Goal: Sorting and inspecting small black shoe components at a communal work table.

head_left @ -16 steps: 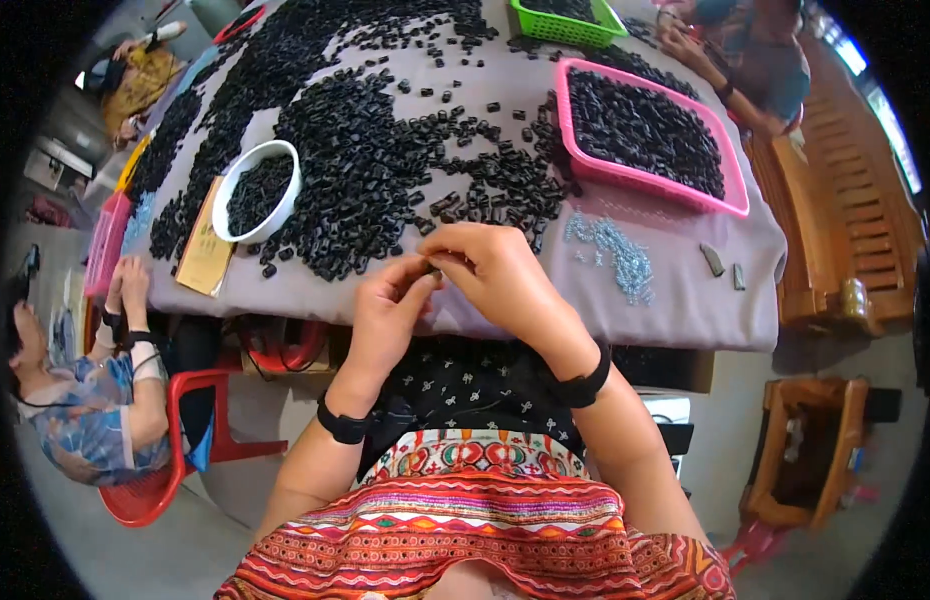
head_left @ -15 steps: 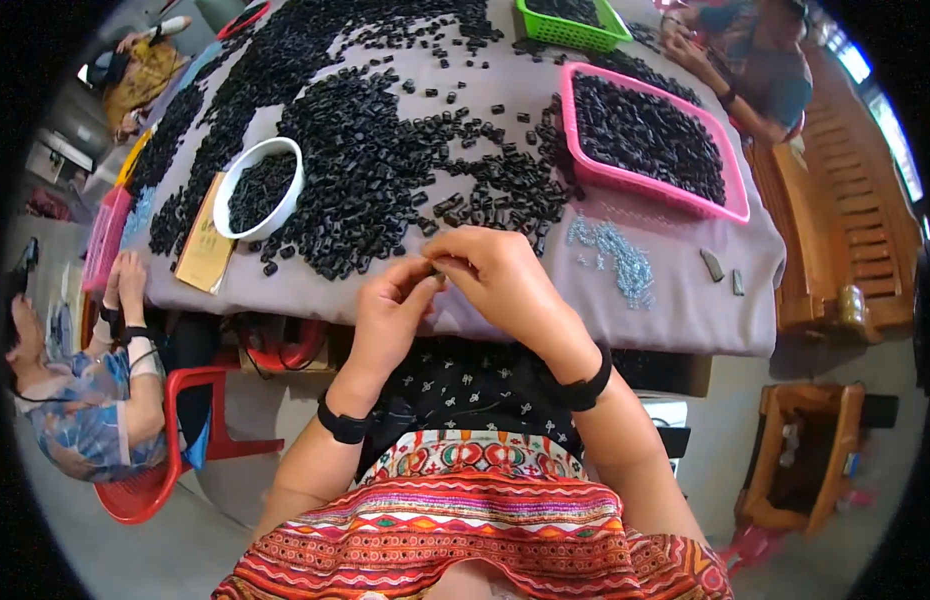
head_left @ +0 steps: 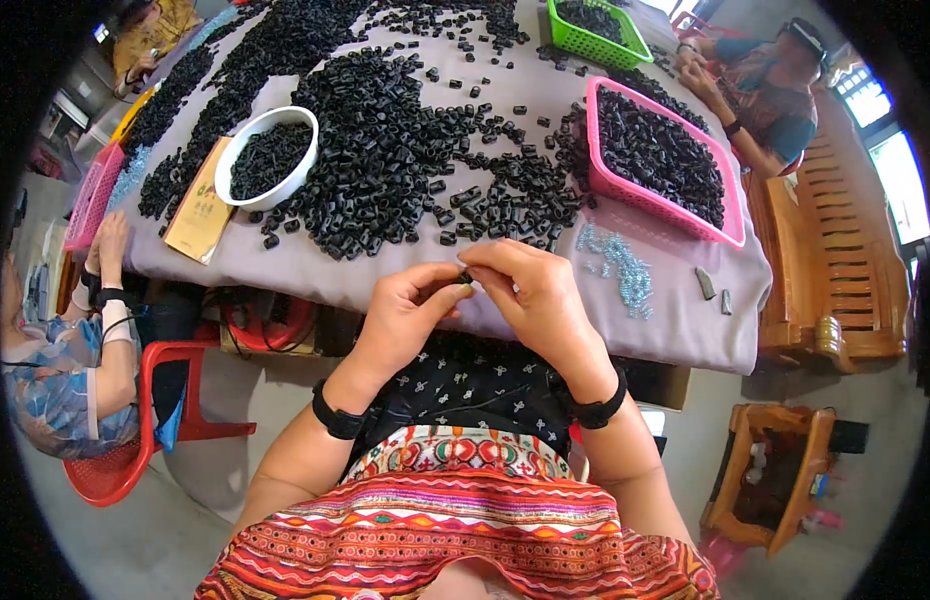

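Over the near edge of the table, my two hands meet at the fingertips. My left hand (head_left: 413,312) pinches a small black plastic piece (head_left: 466,277) between thumb and index finger. My right hand (head_left: 533,292) is closed in a pinch against the same piece from the other side; whether something tiny is also between its fingers is hidden. Just beyond my hands lies a large heap of small black tubular parts (head_left: 360,160). A scatter of small clear bluish pieces (head_left: 625,272) lies to the right of my right hand.
A pink basket (head_left: 665,220) and a green basket (head_left: 600,42) hold black parts. On the left are a white bowl (head_left: 223,172) of small dark pieces and a tan card (head_left: 200,220). Two dark slivers (head_left: 706,283) lie at right. Other people sit around the table.
The view has tilted a little. My right fingers have drawn back from over the left fingertips, so the black piece shows more plainly between them.
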Action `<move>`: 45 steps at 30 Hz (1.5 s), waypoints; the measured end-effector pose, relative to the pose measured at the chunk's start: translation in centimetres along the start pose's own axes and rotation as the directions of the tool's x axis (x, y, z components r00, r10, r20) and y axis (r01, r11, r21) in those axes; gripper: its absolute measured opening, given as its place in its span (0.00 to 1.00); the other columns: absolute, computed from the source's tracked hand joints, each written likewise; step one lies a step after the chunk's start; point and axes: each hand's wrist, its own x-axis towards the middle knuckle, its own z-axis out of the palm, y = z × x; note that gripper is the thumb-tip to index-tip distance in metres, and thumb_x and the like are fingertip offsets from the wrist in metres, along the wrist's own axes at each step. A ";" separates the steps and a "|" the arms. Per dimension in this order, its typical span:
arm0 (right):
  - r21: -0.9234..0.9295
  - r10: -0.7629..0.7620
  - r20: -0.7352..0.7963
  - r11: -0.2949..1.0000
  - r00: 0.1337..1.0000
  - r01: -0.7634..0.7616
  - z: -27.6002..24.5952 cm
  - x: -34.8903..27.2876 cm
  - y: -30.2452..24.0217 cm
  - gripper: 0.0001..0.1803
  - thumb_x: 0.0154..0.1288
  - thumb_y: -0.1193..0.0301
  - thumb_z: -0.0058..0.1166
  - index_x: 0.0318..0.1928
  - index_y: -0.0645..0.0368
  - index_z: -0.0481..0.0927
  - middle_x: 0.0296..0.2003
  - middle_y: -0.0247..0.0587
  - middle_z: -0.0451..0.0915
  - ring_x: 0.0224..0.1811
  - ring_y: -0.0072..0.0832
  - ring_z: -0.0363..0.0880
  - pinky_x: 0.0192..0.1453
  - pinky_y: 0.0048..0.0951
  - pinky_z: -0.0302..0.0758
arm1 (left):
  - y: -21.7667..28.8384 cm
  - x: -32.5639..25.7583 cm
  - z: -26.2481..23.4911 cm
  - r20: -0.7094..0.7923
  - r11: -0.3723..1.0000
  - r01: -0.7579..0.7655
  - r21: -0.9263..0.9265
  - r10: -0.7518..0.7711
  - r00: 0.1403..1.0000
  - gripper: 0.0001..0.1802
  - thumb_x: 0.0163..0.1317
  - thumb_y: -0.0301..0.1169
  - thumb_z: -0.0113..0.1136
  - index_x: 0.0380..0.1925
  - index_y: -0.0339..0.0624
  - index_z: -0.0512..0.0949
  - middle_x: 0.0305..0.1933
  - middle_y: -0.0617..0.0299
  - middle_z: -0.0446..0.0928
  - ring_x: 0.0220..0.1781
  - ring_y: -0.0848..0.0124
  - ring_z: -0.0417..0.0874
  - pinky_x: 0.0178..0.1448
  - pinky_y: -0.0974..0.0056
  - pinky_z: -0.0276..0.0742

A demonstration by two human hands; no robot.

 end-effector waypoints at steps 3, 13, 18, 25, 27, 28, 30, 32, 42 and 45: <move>0.017 -0.018 0.002 1.000 1.000 0.018 0.0 -0.2 -0.2 0.09 0.60 0.78 0.56 0.42 0.64 0.81 0.34 0.50 0.81 0.36 0.47 0.82 0.39 0.37 0.78 | -0.2 -0.2 0.0 0.013 1.000 -0.021 0.008 0.020 1.000 0.13 0.65 0.27 0.61 0.48 0.33 0.80 0.38 0.64 0.83 0.35 0.81 0.80 0.41 0.75 0.78; -0.161 -0.086 -0.038 0.984 0.996 0.079 0.0 -1.5 -0.7 0.10 0.59 0.79 0.55 0.42 0.61 0.80 0.29 0.48 0.79 0.33 0.46 0.80 0.34 0.38 0.76 | -0.4 -0.4 1.0 0.077 0.995 -0.047 -0.085 0.053 0.996 0.12 0.65 0.26 0.60 0.46 0.31 0.80 0.37 0.62 0.83 0.32 0.80 0.78 0.36 0.74 0.75; -0.060 -0.002 -0.001 0.998 1.000 0.002 -0.6 -2.3 -0.7 0.09 0.62 0.80 0.56 0.43 0.62 0.82 0.31 0.47 0.81 0.30 0.39 0.81 0.35 0.32 0.76 | -0.8 -0.3 0.6 0.174 0.997 -0.067 0.029 0.061 0.983 0.12 0.65 0.27 0.60 0.45 0.31 0.81 0.35 0.62 0.84 0.31 0.81 0.78 0.36 0.75 0.75; -0.178 -0.127 -0.105 0.978 0.986 0.107 -0.6 -3.5 -2.0 0.10 0.59 0.81 0.55 0.42 0.61 0.81 0.29 0.48 0.80 0.31 0.44 0.81 0.34 0.36 0.77 | -0.3 -0.9 1.6 0.164 0.989 -0.096 -0.110 0.113 0.980 0.10 0.68 0.30 0.58 0.42 0.34 0.82 0.33 0.65 0.82 0.31 0.82 0.77 0.36 0.75 0.75; -0.283 -0.190 -0.088 0.946 0.978 0.159 -0.4 -3.8 -2.0 0.15 0.54 0.82 0.55 0.44 0.62 0.80 0.28 0.47 0.79 0.29 0.44 0.80 0.33 0.38 0.77 | -0.8 -0.8 1.6 0.186 0.989 -0.089 -0.120 0.110 0.976 0.10 0.68 0.30 0.57 0.41 0.35 0.82 0.32 0.66 0.81 0.30 0.82 0.77 0.36 0.75 0.74; -0.295 -0.192 -0.071 0.941 0.979 0.163 -0.4 -4.1 -2.1 0.18 0.51 0.83 0.54 0.46 0.61 0.78 0.27 0.47 0.78 0.30 0.44 0.80 0.34 0.40 0.77 | -1.1 -0.5 1.7 0.203 0.989 -0.072 -0.131 0.097 0.974 0.10 0.69 0.31 0.56 0.40 0.36 0.82 0.31 0.67 0.81 0.30 0.82 0.76 0.35 0.76 0.73; -0.334 -0.174 -0.049 0.931 0.984 0.148 -0.3 -4.3 -2.4 0.19 0.52 0.82 0.54 0.47 0.61 0.78 0.27 0.46 0.79 0.30 0.44 0.80 0.34 0.40 0.77 | -1.1 -0.4 1.7 0.207 0.986 -0.075 -0.148 0.105 0.973 0.10 0.69 0.31 0.56 0.38 0.37 0.82 0.30 0.68 0.80 0.29 0.83 0.76 0.35 0.76 0.73; -0.364 -0.121 0.009 0.924 0.993 0.116 0.0 -4.2 -3.0 0.20 0.52 0.82 0.54 0.49 0.59 0.77 0.31 0.47 0.80 0.34 0.45 0.81 0.37 0.39 0.78 | -1.0 -0.4 1.3 0.201 0.983 -0.080 -0.164 0.112 0.973 0.10 0.69 0.32 0.56 0.37 0.38 0.82 0.29 0.69 0.79 0.28 0.83 0.75 0.34 0.77 0.72; -0.387 -0.184 -0.135 0.914 0.974 0.119 1.6 -2.3 -2.8 0.21 0.54 0.70 0.63 0.48 0.61 0.75 0.40 0.47 0.80 0.43 0.44 0.81 0.43 0.39 0.78 | -1.3 0.5 0.5 0.042 0.943 0.006 -0.331 0.009 0.999 0.08 0.67 0.30 0.54 0.37 0.38 0.81 0.32 0.65 0.81 0.28 0.81 0.78 0.34 0.76 0.73; -0.529 -0.021 0.033 0.848 0.999 0.035 2.8 -1.8 -1.3 0.18 0.53 0.68 0.63 0.43 0.60 0.74 0.35 0.45 0.78 0.41 0.43 0.80 0.41 0.40 0.77 | -1.4 0.4 0.5 0.000 0.948 -0.014 -0.318 0.015 1.000 0.08 0.67 0.30 0.54 0.37 0.37 0.80 0.32 0.65 0.81 0.29 0.79 0.80 0.34 0.75 0.75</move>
